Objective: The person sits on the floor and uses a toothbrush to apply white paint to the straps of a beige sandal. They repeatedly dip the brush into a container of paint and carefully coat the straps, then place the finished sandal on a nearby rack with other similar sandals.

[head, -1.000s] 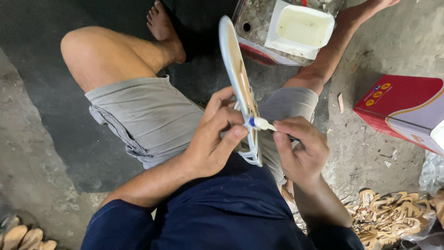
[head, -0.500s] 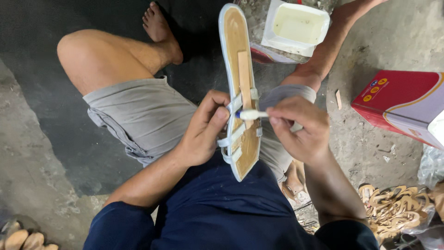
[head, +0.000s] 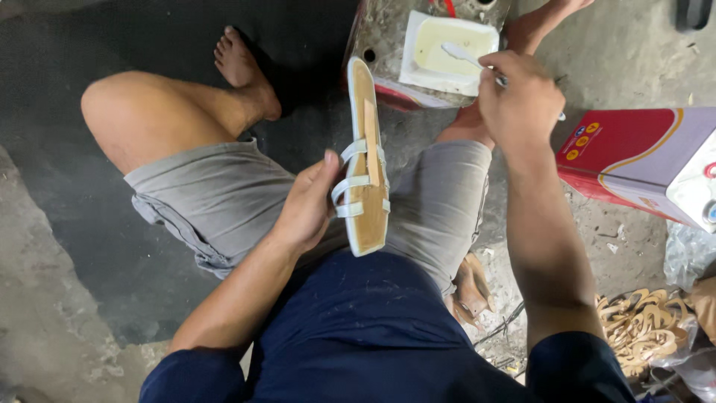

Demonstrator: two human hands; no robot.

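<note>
Dim, even light; dark shadowed floor upper left; sharp focus.

Sandal sole [head: 367, 186]: long, narrow and tan, with white straps looped across its lower half; held upright on edge over the person's lap, toe end pointing away
Left hand [head: 309, 205]: grips the sole from its left side, fingers under the straps
Brush [head: 461, 54]: slim white tool, its tip resting in the tray
Right hand [head: 522, 97]: closed around the brush handle, raised above the knee
Tray [head: 418, 75]: shallow, white, square, filled with pale yellowish paste, set on a stained box
</note>
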